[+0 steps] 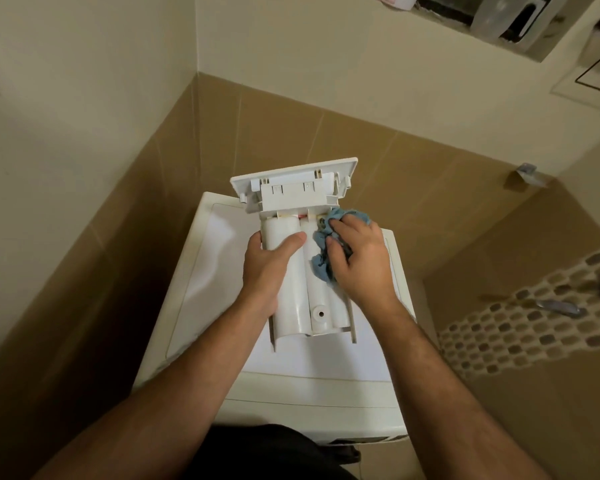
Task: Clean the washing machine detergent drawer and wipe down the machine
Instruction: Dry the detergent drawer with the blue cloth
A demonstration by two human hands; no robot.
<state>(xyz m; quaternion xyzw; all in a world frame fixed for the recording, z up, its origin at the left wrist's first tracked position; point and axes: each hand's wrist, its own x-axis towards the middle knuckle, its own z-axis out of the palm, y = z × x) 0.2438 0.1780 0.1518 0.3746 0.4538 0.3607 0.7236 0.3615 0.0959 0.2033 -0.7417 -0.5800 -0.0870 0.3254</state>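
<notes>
At the bottom of the frame the washing machine [312, 372] is showing its white top, and the detergent drawer [300, 271] is sitting over it at centre frame, underside up, front panel pointing to the far wall. The left hand [267, 268] is steadying the drawer, grip wrapped round its left edge with the thumb laid across the ribs. The right hand [361, 261] is bunching a blue cloth [326, 258] in a tight grip and pressing it onto the drawer's right side. To do this well, the cloth probably needs working along the grooves toward the panel while the drawer is braced firmly. Beyond are brown tiles [291, 126].
</notes>
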